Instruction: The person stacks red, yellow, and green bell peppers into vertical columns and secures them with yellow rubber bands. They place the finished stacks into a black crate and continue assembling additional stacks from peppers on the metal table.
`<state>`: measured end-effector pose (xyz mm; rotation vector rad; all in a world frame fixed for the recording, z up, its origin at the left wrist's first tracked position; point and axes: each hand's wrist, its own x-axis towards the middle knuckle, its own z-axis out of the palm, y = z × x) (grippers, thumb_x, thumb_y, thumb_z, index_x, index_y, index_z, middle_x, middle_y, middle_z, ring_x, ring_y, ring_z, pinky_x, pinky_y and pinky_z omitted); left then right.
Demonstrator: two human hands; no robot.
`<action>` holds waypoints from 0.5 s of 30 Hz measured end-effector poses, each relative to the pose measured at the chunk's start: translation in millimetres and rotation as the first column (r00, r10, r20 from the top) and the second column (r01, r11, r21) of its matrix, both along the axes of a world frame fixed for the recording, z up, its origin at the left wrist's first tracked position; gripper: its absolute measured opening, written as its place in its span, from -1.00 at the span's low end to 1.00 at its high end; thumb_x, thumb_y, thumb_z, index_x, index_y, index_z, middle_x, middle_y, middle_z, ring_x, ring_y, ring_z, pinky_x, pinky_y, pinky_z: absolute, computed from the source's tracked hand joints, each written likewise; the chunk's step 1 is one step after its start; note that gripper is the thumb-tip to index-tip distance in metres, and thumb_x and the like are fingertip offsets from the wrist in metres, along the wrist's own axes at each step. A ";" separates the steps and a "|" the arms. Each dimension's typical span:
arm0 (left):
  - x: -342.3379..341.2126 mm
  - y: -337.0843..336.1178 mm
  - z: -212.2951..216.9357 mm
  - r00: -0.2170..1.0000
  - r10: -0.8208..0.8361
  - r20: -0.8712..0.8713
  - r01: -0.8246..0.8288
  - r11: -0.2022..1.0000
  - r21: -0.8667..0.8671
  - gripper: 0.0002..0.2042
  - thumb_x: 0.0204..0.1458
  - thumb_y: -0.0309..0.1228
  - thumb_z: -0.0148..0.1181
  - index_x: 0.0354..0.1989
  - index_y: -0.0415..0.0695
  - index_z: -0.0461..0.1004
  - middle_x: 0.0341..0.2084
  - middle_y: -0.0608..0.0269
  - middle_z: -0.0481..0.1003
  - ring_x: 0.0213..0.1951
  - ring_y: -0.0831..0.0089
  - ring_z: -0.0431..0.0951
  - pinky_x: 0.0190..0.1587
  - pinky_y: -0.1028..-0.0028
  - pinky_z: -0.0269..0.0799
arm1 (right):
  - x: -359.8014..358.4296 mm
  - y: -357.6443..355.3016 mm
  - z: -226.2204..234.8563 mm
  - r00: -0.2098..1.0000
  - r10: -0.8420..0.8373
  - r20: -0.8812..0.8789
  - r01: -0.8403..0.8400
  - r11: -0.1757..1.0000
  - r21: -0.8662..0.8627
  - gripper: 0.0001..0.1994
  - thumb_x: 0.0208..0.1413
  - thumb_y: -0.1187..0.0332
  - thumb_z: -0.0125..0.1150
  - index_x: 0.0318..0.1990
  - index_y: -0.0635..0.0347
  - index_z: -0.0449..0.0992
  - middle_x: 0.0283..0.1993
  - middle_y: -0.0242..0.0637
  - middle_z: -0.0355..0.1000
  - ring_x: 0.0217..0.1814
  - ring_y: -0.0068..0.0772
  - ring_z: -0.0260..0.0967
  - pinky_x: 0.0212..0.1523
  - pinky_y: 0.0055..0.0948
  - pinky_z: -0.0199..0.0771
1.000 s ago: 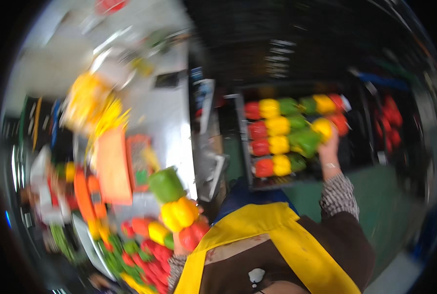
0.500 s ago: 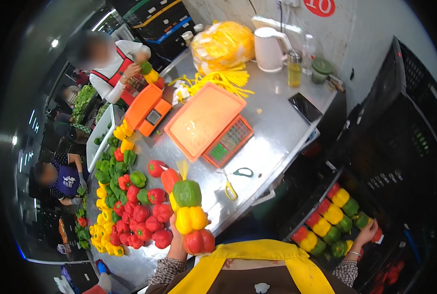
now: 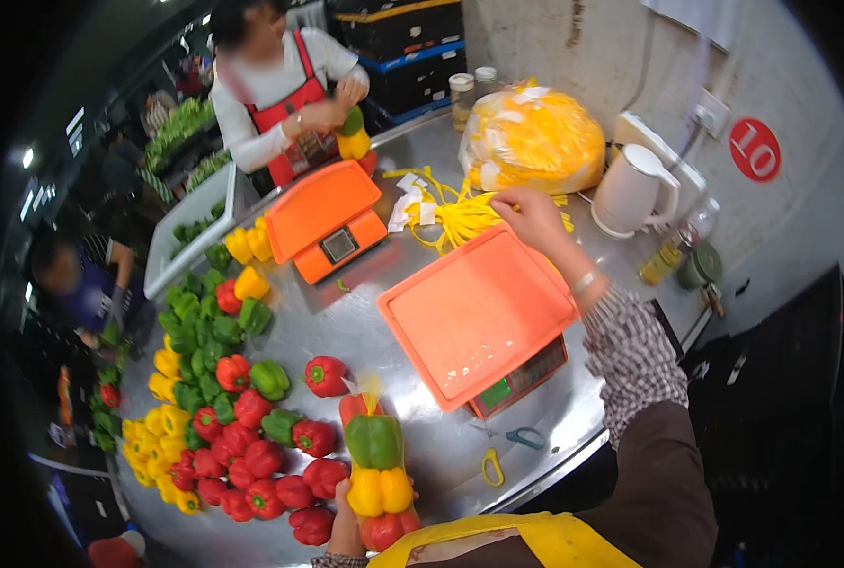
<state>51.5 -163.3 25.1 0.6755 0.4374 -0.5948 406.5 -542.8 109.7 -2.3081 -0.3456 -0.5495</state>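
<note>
My left hand (image 3: 346, 516) is closed around a mesh-packed stack of bell peppers (image 3: 378, 478), green, yellow and red in a row, with a yellow net tail at its far end. Part of another red pepper (image 3: 351, 407) shows behind that stack. Across the orange weighing scale (image 3: 479, 317) stretches my right arm. My right hand (image 3: 533, 222) is over a bunch of yellow mesh nets (image 3: 464, 216), its fingers bent together; what lies between them is hidden. A loose heap of red peppers (image 3: 251, 454) lies left of my left hand.
Yellow peppers (image 3: 161, 440) and green peppers (image 3: 199, 327) spread along the left. A second orange scale (image 3: 322, 222) stands near a co-worker (image 3: 294, 104) holding peppers. Scissors (image 3: 493, 466) lie near the table edge. A bag of yellow nets (image 3: 535, 137) and a white kettle (image 3: 630, 194) stand at the back.
My right hand has left the crate of packed peppers at the lower right and moved up to the yellow nets. The view has swung; my left hand still holds the pepper stack.
</note>
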 end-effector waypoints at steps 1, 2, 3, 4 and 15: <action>0.2 -0.8 2.4 0.999 0.020 -0.032 -0.021 1.000 -0.019 -0.11 -0.11 0.33 -0.07 0.19 -0.26 0.21 -0.09 -0.20 0.43 -0.11 -0.11 0.51 -0.06 0.06 0.48 | 32.5 10.3 -12.7 0.998 0.008 -0.064 -0.016 0.993 -0.120 -0.80 0.05 0.25 0.19 -0.31 0.15 0.61 -0.27 -0.12 0.52 -0.26 -0.13 0.49 -0.28 -0.22 0.44; 6.5 0.2 8.9 0.997 0.037 -0.066 -0.040 0.998 -0.040 -0.14 -0.11 0.25 -0.04 0.22 -0.25 0.18 -0.07 -0.21 0.43 -0.07 -0.11 0.50 -0.01 0.06 0.45 | 62.7 19.8 -24.5 0.993 -0.010 -0.121 -0.020 0.970 -0.242 -0.81 0.04 0.25 0.19 -0.30 0.14 0.62 -0.27 -0.13 0.52 -0.25 -0.12 0.49 -0.27 -0.21 0.45; 9.3 -1.5 14.9 0.994 0.054 -0.100 -0.060 0.996 -0.060 -0.16 -0.12 0.17 -0.01 0.24 -0.25 0.16 -0.06 -0.22 0.43 -0.04 -0.12 0.48 0.04 0.06 0.42 | 89.8 28.7 -37.0 0.985 -0.033 -0.172 -0.032 0.932 -0.362 -0.81 0.04 0.26 0.18 -0.30 0.13 0.62 -0.27 -0.13 0.53 -0.24 -0.12 0.50 -0.26 -0.20 0.46; 9.5 -4.7 22.2 0.972 0.123 -0.199 -0.124 0.992 0.006 -0.17 -0.10 0.17 -0.05 0.24 -0.25 0.15 -0.07 -0.22 0.43 -0.06 -0.07 0.50 0.02 0.08 0.44 | 114.0 35.4 -50.9 0.976 -0.059 -0.208 -0.047 0.880 -0.473 -0.82 0.03 0.27 0.18 -0.30 0.12 0.62 -0.26 -0.14 0.53 -0.23 -0.12 0.50 -0.25 -0.19 0.47; 44.5 6.6 27.2 0.906 0.280 -0.318 -0.297 0.955 -0.003 -0.18 -0.02 0.27 -0.10 0.19 -0.25 0.20 -0.16 -0.11 0.45 -0.21 0.04 0.52 -0.13 0.17 0.49 | 203.7 63.1 -118.3 0.981 -0.009 -0.193 -0.178 0.348 -0.920 -0.87 -0.01 0.32 0.17 -0.37 0.10 0.60 -0.32 -0.18 0.56 -0.25 -0.12 0.53 -0.31 -0.19 0.52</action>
